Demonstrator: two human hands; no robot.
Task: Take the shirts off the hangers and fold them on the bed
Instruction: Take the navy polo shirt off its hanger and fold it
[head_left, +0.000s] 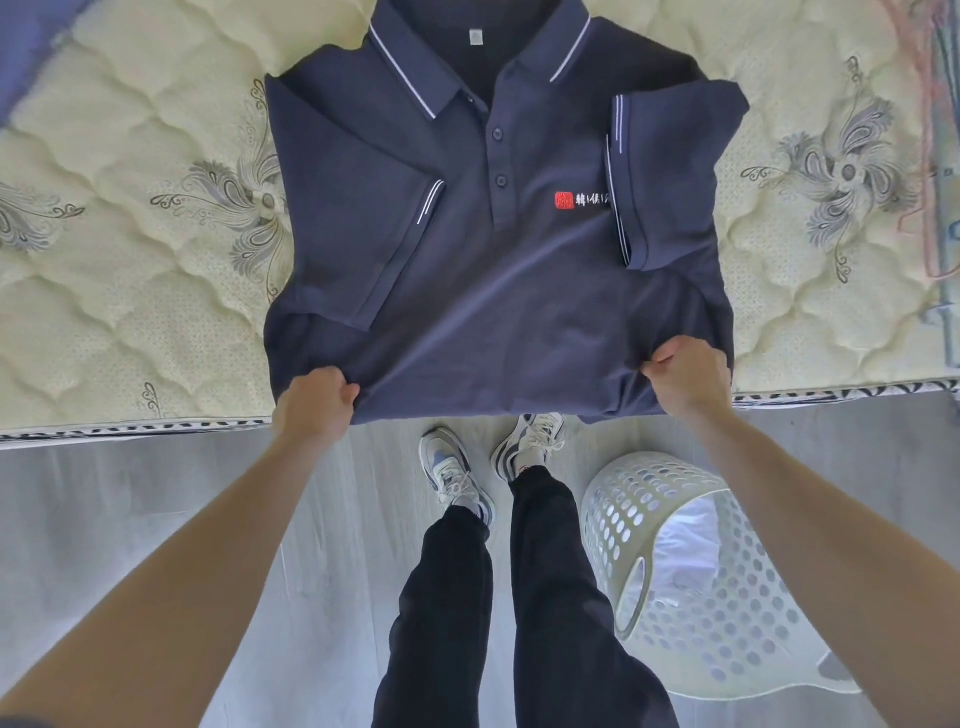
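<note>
A navy polo shirt (493, 291) with white-striped collar and cuffs lies face up on the cream quilted mattress (130, 291). Both sleeves and sides are folded in over the front, and a red and white logo shows on the chest. Its bottom hem hangs at the bed's near edge. My left hand (317, 400) grips the hem at its left corner. My right hand (685, 376) grips the hem at its right corner. No hanger is in view.
A white perforated laundry basket (623, 519) with white cloth inside stands on the pale wood floor to my right, next to my legs and sneakers (452, 467). Striped fabric (940, 156) lies at the mattress's far right edge.
</note>
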